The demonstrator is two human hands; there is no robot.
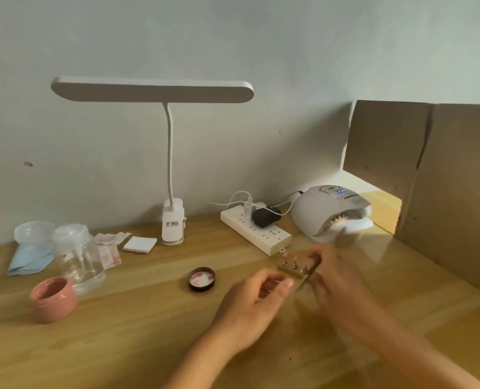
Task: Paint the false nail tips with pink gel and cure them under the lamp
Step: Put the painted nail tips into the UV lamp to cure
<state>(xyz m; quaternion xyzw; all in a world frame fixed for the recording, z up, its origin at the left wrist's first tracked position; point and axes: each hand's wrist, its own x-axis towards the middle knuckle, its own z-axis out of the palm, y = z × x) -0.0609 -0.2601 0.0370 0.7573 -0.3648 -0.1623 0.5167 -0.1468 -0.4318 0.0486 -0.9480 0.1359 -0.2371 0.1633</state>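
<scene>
My right grip [331,272] is pinched round a thin tool [307,277], its point low beside the wooden block [289,270] that carries the false nail tips [293,265] on the table [121,332], near the curing lamp [325,211]. My left grip [257,300] is curled close by, too blurred for me to tell whether it holds anything. To do this stroke well, I judge I should steady the block with the left, take little gel from the pink-smeared lid [202,279], and draw thin, even coats without touching neighbouring tips.
</scene>
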